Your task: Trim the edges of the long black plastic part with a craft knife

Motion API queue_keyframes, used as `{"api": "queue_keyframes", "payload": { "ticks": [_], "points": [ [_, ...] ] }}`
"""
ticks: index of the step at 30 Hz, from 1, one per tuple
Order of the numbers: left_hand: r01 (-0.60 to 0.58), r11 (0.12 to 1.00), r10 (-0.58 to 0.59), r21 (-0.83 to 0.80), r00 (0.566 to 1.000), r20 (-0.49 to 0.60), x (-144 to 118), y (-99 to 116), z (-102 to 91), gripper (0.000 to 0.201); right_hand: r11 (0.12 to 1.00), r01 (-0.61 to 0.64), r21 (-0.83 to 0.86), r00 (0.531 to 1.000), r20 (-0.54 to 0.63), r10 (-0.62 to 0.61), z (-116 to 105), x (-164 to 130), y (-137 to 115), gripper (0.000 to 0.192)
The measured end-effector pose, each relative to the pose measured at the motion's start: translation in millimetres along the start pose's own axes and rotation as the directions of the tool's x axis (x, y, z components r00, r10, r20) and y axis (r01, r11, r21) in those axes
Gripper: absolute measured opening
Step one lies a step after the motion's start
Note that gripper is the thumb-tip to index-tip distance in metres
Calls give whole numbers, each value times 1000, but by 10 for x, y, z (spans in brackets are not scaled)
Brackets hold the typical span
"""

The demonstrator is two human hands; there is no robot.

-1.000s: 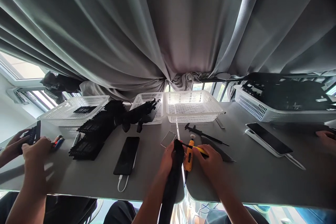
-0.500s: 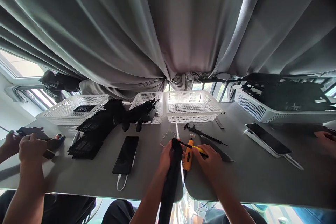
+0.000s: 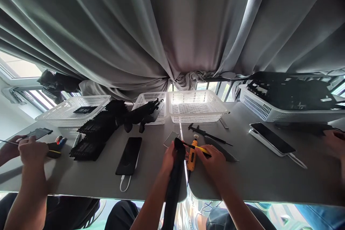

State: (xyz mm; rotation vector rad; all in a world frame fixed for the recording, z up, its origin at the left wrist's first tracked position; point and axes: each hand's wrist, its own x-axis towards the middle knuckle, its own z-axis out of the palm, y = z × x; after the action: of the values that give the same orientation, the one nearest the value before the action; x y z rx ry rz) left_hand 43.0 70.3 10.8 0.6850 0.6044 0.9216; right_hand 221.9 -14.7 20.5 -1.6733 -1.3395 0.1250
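My left hand is closed around a long black part. The part points away from me, and its near end runs below the table edge. In my right hand is a thin tool with a yellow-and-black handle. Its dark shaft reaches left to the upper end of the part; whether the tip touches it I cannot tell. An orange tool with a round pale end lies on the table between my hands. Beyond them rest a black caliper and a clear-framed flat rectangle.
A phone with a white cable lies left, another phone right. Stacked black parts stand beside white baskets along the back. A basket of black sheets is at right. Co-workers' hands work at both sides.
My hands stay close together; the black part has turned slightly, so its upper end looks broader and rounder. At left, the co-worker's flat part has tilted, showing a greyer face.
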Motion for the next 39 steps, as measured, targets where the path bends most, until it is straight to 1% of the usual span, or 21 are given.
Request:
{"api": "queue_keyframes", "payload": {
  "ticks": [2,5,9,11,15,18,21,25,27,30,35,39],
  "points": [
    [-2,1000,2,5,1000,-2,-1,0,7,51,1000,11,5,1000,3,-11,2,1,7,49],
    [-9,1000,9,13,1000,1,2,3,17,50,999,53,6,998,38,-54,-4,3,9,47],
    [3,1000,-2,24,1000,-10,0,14,26,53,1000,21,-4,1000,18,-21,-17,5,-2,47],
    [12,999,-12,32,1000,-15,-12,25,32,53,999,31,19,999,24,-31,-19,3,-4,47],
    [12,995,-11,101,1000,-11,-46,49,44,56,997,67,48,996,61,-69,-12,-1,4,46],
    [34,986,-34,165,999,-4,-55,54,48,65,998,34,43,998,42,-36,-6,-2,14,46],
    [8,986,-6,168,1000,-12,-48,45,57,69,999,21,47,1000,8,-22,2,-4,23,47],
    [3,988,-3,153,1000,-2,-51,48,75,70,997,51,60,998,32,-53,8,-9,33,48],
    [11,988,-11,156,1000,1,-64,57,82,69,998,32,51,999,30,-33,9,-11,39,48],
    [24,987,-24,160,1000,-1,-79,69,95,68,999,-3,37,1000,-10,4,11,-12,50,49],
    [-11,983,7,182,1000,20,-87,83,128,68,998,4,56,1000,15,-5,15,-2,62,48],
    [-4,980,-1,198,1000,27,-94,80,151,70,998,-28,64,999,-27,30,19,11,67,51]
  ]
}}
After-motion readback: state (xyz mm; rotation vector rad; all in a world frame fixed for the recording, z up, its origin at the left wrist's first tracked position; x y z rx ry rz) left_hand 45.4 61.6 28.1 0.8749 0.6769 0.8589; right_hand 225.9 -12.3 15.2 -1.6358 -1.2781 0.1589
